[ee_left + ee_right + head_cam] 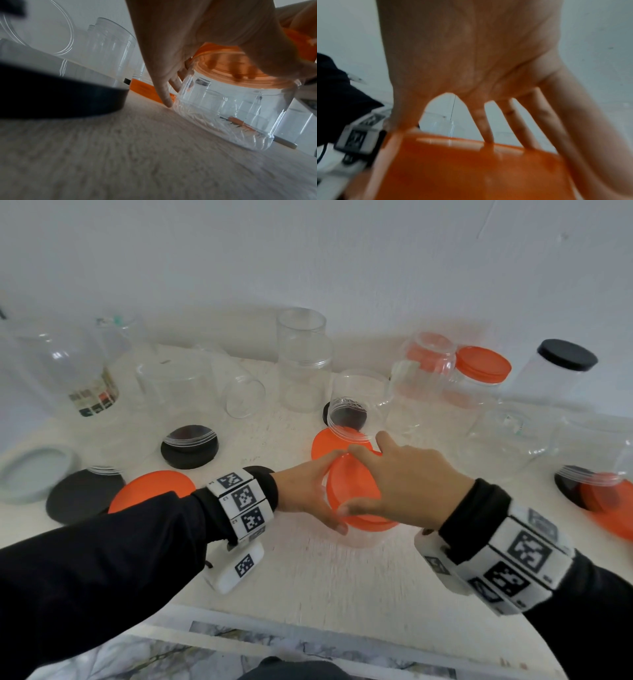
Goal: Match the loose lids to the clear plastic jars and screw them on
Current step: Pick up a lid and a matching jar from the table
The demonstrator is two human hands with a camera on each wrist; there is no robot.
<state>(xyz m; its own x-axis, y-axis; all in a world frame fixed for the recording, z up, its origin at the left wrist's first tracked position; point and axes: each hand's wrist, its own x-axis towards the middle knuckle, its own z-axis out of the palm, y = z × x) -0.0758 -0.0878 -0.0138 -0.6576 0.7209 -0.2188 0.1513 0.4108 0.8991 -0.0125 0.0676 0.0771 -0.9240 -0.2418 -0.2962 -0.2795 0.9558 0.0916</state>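
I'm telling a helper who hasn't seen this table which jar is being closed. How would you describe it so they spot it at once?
Start at the pale table and look to its near middle, where both hands meet. The short clear jar stands there upright, the left hand holding its side and the right hand gripping the orange lid on top. No other jar is being held.

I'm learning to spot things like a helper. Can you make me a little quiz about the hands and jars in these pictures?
1. True or false: the right hand is on top of an orange lid.
2. What does the left hand steady? A) a black lid B) the clear jar C) a spoon
3. What colour lid tops the tall jar at far right?

Key: 1 true; 2 B; 3 black.
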